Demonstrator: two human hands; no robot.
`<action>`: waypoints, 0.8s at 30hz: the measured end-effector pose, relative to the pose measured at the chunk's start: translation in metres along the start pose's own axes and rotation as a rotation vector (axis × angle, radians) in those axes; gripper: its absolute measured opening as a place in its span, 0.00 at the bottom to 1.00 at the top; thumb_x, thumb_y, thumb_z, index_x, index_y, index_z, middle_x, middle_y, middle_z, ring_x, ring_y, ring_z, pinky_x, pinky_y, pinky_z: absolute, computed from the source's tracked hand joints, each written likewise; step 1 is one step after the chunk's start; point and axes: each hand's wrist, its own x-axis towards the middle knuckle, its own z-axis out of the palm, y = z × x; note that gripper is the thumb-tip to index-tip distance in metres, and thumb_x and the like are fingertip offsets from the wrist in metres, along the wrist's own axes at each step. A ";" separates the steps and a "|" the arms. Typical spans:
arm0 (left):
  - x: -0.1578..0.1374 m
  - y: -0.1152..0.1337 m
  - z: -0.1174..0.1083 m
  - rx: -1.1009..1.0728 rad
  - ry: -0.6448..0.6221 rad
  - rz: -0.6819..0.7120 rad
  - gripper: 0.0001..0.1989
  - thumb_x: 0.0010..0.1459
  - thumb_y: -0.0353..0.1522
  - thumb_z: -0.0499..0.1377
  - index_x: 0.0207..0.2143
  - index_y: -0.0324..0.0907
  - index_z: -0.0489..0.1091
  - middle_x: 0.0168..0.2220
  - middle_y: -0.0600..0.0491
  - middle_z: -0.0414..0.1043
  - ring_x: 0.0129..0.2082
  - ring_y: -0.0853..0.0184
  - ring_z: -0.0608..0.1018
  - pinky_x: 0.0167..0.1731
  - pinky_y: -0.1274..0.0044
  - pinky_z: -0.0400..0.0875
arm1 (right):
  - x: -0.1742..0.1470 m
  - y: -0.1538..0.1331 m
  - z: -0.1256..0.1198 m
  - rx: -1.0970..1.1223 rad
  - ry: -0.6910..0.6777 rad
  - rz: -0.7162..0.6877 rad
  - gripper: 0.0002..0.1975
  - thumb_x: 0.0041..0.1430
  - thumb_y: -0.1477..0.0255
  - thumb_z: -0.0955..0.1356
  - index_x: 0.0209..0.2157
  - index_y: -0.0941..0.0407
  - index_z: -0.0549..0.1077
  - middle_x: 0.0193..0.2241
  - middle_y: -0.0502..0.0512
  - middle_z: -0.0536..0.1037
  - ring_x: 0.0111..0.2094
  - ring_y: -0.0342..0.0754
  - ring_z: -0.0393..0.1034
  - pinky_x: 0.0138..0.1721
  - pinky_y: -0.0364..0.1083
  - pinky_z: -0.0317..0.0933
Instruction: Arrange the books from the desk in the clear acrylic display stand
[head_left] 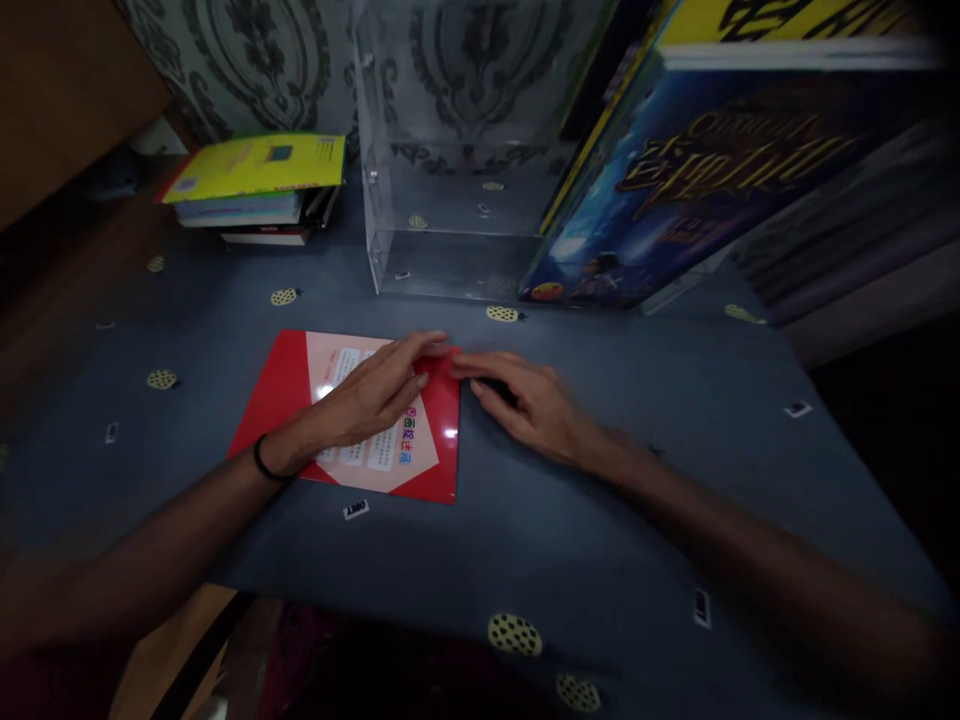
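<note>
A thin red book [262, 400] with a pale pink panel, printed text boxes and coloured characters lies flat on the patterned tabletop. My left hand [375, 395] rests over its upper middle, fingers stretched toward the right edge; a black band circles that wrist. At the book's upper right corner, the fingertips of my right hand [525, 400] meet the edge, slightly blurred. Its index finger reaches out over the corner, and the thumb sits apart below, with a dark gap between them. No grip on the book can be made out.
A clear acrylic rack [379, 220] stands at the back, with a tall blue book [675, 180] and other books leaning upright in its right side. Several books lie stacked at the back left, under a yellow one [255, 165]. The grey-blue tablecloth [600, 590] has pineapple prints.
</note>
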 end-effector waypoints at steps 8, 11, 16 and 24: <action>0.001 0.015 0.002 0.282 -0.053 0.026 0.23 0.71 0.31 0.47 0.67 0.41 0.51 0.63 0.39 0.67 0.64 0.54 0.71 0.62 0.55 0.67 | 0.009 0.012 0.001 -0.045 0.050 -0.043 0.19 0.69 0.76 0.62 0.57 0.53 0.73 0.49 0.59 0.82 0.49 0.54 0.77 0.52 0.58 0.73; 0.001 0.018 0.002 0.344 -0.067 -0.015 0.23 0.72 0.31 0.45 0.67 0.40 0.50 0.64 0.38 0.67 0.64 0.55 0.71 0.60 0.57 0.68 | 0.008 0.012 0.002 -0.065 0.051 -0.065 0.19 0.70 0.76 0.61 0.57 0.52 0.73 0.49 0.59 0.82 0.51 0.54 0.77 0.52 0.58 0.74; -0.013 0.005 -0.009 0.453 -0.028 -0.144 0.22 0.73 0.30 0.43 0.66 0.39 0.51 0.63 0.38 0.69 0.63 0.55 0.73 0.57 0.58 0.70 | 0.009 0.012 0.002 -0.083 0.067 -0.088 0.17 0.70 0.75 0.61 0.56 0.52 0.73 0.48 0.58 0.82 0.50 0.53 0.78 0.50 0.56 0.75; -0.080 -0.038 -0.063 0.472 0.221 -0.456 0.21 0.71 0.34 0.45 0.64 0.39 0.55 0.63 0.39 0.70 0.63 0.55 0.72 0.61 0.55 0.66 | 0.009 0.013 0.001 -0.135 0.057 -0.084 0.16 0.71 0.73 0.61 0.54 0.53 0.74 0.48 0.58 0.82 0.50 0.54 0.78 0.49 0.55 0.76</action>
